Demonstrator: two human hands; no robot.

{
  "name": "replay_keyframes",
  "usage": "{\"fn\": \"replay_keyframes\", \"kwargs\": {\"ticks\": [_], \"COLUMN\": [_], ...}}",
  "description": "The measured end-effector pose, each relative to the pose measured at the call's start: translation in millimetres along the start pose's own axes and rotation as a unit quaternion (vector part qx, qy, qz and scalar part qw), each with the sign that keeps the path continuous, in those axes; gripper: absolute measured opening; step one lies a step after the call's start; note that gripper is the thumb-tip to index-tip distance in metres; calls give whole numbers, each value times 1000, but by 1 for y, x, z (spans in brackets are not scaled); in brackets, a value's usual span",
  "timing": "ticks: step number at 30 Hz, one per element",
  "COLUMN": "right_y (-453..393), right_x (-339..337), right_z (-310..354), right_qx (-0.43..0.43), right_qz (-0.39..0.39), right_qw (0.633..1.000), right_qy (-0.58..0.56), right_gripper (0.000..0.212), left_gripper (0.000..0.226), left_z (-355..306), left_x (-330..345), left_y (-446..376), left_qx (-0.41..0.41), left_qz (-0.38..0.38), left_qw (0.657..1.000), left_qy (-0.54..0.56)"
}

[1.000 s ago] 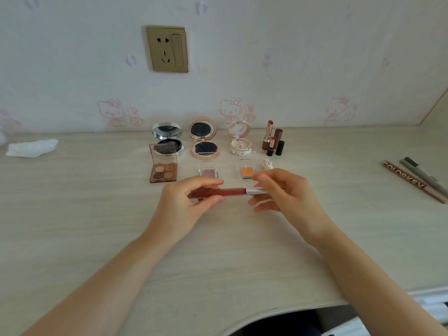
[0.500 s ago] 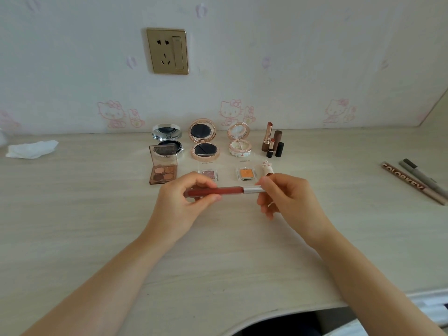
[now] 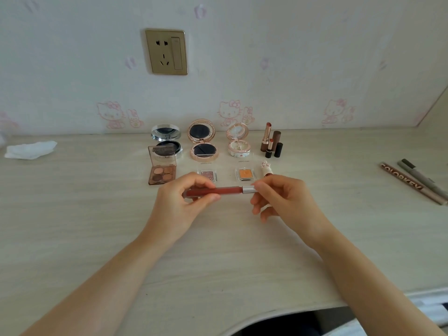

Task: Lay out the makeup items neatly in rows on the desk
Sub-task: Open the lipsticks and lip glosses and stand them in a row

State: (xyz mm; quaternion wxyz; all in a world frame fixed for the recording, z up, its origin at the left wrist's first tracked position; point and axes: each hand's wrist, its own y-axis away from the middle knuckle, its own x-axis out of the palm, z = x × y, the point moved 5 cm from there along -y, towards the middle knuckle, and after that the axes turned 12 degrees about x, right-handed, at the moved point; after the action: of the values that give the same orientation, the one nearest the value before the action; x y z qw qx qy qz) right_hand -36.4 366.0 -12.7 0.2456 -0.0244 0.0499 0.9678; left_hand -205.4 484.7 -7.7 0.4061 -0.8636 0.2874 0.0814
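Since the lip gloss tube (image 3: 214,191) runs left-right, left hand (image 3: 178,207) pinches its body, right hand (image 3: 288,202) its silver cap, just in front of the rows.

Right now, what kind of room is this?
Probably a bedroom or dressing corner at home. The wall has pink cartoon-cat wallpaper and a power socket, and open makeup compacts stand in rows on a pale wooden desk.

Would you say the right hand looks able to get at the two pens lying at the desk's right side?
Probably not yet: the right hand is pinching the lip gloss tube, though bare desk lies toward the pens.
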Motion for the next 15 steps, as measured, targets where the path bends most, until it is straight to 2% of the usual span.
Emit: {"fn": "replay_keyframes", "kwargs": {"ticks": [2,5,7,15], "right_y": [0,1,2,-4], "right_x": [-2,-4,-6,-14], "right_z": [3,7,8,4], "right_qx": [-25,-56,-65,-45], "right_qz": [-14,-17,-20,-34], "right_qw": [1000,998,998,995], "right_qy": [1,-10,-14,-77], "right_gripper": [13,28,30,25], "left_gripper": [16,15,14,9], "left_z": [0,1,2,-1], "left_x": [1,1,2,10], "left_y": [0,0,1,7], "left_qx": [-3,-15,-22,-30], "left_qz": [0,-2,0,58], "left_qw": [1000,1000,999,998], "left_qy": [7,23,29,7]}}
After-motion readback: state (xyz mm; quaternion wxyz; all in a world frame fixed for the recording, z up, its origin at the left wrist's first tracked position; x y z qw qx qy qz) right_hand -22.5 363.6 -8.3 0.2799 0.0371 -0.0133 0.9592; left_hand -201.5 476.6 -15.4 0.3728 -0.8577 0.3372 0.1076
